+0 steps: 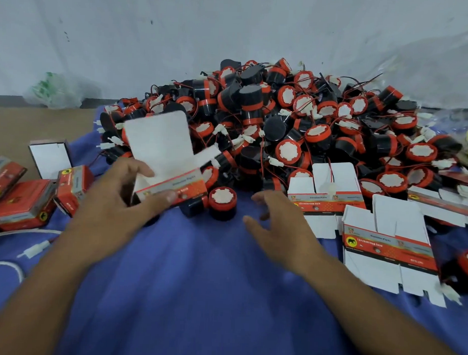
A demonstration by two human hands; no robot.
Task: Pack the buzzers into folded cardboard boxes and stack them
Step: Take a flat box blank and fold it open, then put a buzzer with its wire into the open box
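My left hand [118, 200] grips a folded red-and-white cardboard box [169, 185] with its white lid flap standing up. My right hand [276, 226] hovers just right of it above the blue cloth, fingers spread, holding nothing. A single black-and-red buzzer [222, 203] stands on the cloth between the two hands, close beside the box. A big heap of buzzers [282, 120] with red wires and white plugs lies behind. Flat unfolded boxes [389, 244] lie on the right.
Closed red boxes [27, 204] lie in a loose pile at the left, with one open box [50, 157] behind them. A blue cloth [197, 282] covers the floor. A white cord [9, 265] lies at the left. A plastic bag [58, 91] sits by the wall.
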